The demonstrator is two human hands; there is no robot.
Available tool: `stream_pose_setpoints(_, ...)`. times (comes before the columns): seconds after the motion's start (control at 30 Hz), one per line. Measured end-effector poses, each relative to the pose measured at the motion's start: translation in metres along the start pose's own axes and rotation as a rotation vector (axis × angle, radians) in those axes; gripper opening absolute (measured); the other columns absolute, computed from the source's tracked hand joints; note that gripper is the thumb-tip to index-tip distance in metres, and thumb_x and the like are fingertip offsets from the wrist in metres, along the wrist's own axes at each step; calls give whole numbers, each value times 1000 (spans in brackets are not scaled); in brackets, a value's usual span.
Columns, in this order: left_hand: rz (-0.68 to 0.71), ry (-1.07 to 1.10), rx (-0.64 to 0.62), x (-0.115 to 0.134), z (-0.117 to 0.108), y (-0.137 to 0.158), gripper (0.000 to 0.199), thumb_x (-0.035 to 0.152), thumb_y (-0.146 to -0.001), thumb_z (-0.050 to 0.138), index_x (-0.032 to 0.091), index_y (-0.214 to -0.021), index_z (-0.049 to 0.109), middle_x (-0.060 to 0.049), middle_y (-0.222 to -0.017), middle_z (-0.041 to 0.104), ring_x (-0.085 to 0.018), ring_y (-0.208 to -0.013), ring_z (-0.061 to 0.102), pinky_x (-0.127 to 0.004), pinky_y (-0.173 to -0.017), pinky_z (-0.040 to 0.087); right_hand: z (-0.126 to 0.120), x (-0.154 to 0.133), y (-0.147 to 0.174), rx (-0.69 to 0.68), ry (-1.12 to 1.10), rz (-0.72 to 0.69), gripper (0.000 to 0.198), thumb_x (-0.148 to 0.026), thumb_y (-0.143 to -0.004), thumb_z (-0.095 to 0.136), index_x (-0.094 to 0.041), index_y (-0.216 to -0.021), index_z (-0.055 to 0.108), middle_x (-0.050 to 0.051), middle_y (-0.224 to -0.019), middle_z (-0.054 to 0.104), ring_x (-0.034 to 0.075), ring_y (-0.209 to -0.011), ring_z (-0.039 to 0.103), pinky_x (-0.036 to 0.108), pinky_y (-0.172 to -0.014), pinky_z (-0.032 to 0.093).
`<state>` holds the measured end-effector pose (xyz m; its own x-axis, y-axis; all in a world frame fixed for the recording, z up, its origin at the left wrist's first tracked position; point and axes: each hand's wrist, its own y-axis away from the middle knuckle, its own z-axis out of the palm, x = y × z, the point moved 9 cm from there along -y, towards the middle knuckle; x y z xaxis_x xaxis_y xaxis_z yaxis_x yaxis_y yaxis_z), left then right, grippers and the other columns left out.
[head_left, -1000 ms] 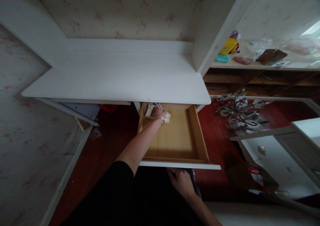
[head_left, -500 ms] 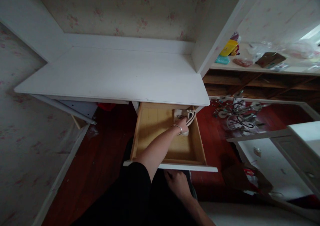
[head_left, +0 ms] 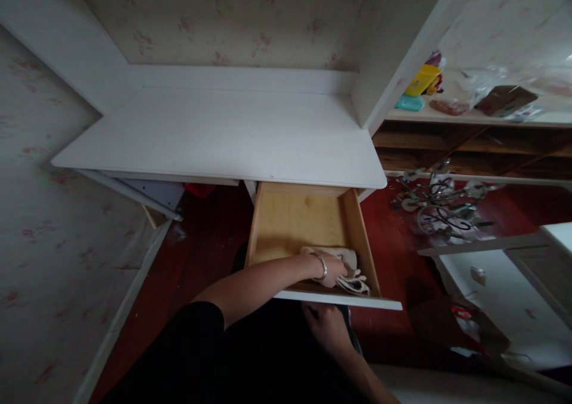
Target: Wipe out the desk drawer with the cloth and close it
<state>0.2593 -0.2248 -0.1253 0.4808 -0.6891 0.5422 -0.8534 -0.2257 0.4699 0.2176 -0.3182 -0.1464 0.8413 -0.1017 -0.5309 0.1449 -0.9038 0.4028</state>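
Note:
My left hand (head_left: pixel 331 269), with a silver bracelet at the wrist, reaches into the pulled-out wooden drawer (head_left: pixel 290 216). Its fingers press down on a crumpled beige cloth (head_left: pixel 348 255) with dark stripes at its edge. The cloth lies in the front right corner, against the drawer floor. Just below the drawer's white front (head_left: pixel 344 301) is my right hand (head_left: pixel 328 328), its fingers curled. The fingertips are partly hidden, and whatever they hold cannot be made out.
Above the drawer stretches a white desk (head_left: pixel 214 136) with upright side panels. A chandelier-like metal fixture (head_left: pixel 447 204) lies on the red floor to the right. Behind it stands a low shelf (head_left: pixel 465 118) bearing bags and a cardboard box (head_left: pixel 504 100). White furniture stands at lower right.
My left hand has drawn the cloth from the drawer's back right side toward the front right corner. My right hand stays below the drawer front. The view has shifted slightly.

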Motion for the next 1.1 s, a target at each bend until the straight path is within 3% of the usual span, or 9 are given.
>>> stream_pose_setpoints(0.13,-30,-114,-33,-22,3,25,21,25,-64,59,28,-83,67,-6,-90,68,-24,-83,61,-36,-67,46,1,-1,1,-12,-2,-9,31,-32,-91,41,-27,-100,70,3,-98,72,21,-94,65,26,-79,46)
stream_pose_setpoints(0.27,-138,-251,-66,-62,6,66,3,24,-57,67,23,-59,65,-7,-74,68,-26,-82,60,-37,-73,43,2,1,2,-21,-18,5,32,-33,-92,39,-28,-99,70,2,-99,71,22,-96,65,27,-80,46)
stream_pose_setpoints(0.43,-301,-321,-26,-113,2,116,17,16,-54,69,17,-43,55,-9,-62,66,-23,-67,60,-40,-74,40,3,1,2,-19,-9,12,33,-32,-92,39,-27,-99,70,3,-99,71,23,-94,65,29,-79,47)
stream_pose_setpoints(0.57,-384,-397,60,-146,-26,124,15,10,-63,62,18,-49,59,-8,-71,68,-22,-74,60,-44,-85,34,1,-1,2,1,-11,6,32,-32,-92,39,-27,-97,71,2,-98,72,22,-92,66,28,-77,47)
stream_pose_setpoints(0.77,-491,-487,201,-193,-88,112,21,6,-71,53,20,-59,63,-7,-71,67,-22,-88,55,-50,-96,21,-1,-3,4,24,-19,7,31,-29,-91,41,-28,-101,70,0,-100,71,21,-92,66,27,-78,48)
stream_pose_setpoints(0.87,-492,-512,256,-202,-102,112,21,7,-75,50,18,-68,66,-9,-83,68,-22,-94,53,-49,-96,20,-3,-4,5,44,-23,18,31,-28,-90,41,-27,-101,70,1,-100,71,21,-91,66,27,-78,48)
stream_pose_setpoints(0.97,-462,-521,263,-199,-103,116,19,11,-78,50,19,-75,67,-9,-95,66,-21,-97,52,-44,-93,26,-3,-4,5,47,-20,24,30,-27,-90,42,-27,-101,70,1,-99,71,21,-92,66,27,-78,48)
stream_pose_setpoints(1.1,-398,-570,340,-170,-110,135,18,17,-82,49,22,-89,65,-7,-100,63,-21,-99,51,-38,-82,33,-1,-2,3,31,-8,15,32,-30,-91,40,-27,-99,71,2,-97,72,22,-90,67,26,-74,47)
